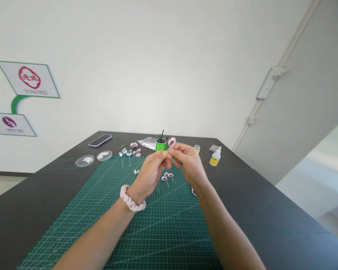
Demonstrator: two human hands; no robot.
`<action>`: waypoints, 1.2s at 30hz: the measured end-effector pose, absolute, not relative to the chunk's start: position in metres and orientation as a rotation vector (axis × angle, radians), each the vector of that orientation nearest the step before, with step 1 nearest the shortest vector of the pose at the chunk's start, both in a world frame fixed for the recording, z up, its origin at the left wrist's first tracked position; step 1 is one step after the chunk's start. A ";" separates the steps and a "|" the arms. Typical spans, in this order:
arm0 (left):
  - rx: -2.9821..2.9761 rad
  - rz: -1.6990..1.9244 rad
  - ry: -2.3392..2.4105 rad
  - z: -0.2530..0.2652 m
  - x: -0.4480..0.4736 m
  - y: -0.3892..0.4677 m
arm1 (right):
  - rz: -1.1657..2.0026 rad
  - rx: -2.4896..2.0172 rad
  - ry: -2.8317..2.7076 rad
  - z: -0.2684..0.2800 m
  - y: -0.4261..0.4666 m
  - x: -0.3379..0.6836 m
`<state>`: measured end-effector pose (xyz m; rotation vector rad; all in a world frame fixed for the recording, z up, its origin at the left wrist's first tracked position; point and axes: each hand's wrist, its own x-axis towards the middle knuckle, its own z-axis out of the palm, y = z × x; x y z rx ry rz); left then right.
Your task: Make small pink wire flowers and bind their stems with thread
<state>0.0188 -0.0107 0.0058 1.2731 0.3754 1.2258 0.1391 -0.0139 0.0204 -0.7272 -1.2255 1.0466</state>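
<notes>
A pink petal (pixel 172 141) with an open loop at its middle stands upright above my fingertips, on a thin wire stem. My left hand (pixel 152 167), with a pale scrunchie (pixel 124 190) at its wrist, is closed and pinches the stem low down. Thumb and fingers of my right hand (pixel 189 159) meet it there, pinching just under the petal. My fingers hide most of the stem. Below my hands, several pink wired petals (pixel 166 177) lie on the green cutting mat (pixel 157 232). A small pale piece (pixel 136 171) rests beside my left hand.
Behind are a green can (pixel 160 145) of dark tools, a plastic bag (pixel 148 143), and blue (pixel 124 153) and purple (pixel 138 152) wired petals. A phone (pixel 100 140) and two dishes (pixel 85 161) stand left; a glue bottle (pixel 215 157) stands right. White scissor handles (pixel 194 192) show beside my right forearm.
</notes>
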 end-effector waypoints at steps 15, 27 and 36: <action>1.992 1.709 0.995 0.010 0.012 -0.015 | 0.940 -0.796 -1.126 0.022 -0.015 0.128; 1.874 1.672 0.976 0.014 0.011 -0.017 | 0.899 -0.789 -1.145 0.020 -0.016 0.130; 1.786 1.626 0.943 0.012 0.010 -0.013 | 0.916 -0.809 -1.211 0.018 -0.013 0.138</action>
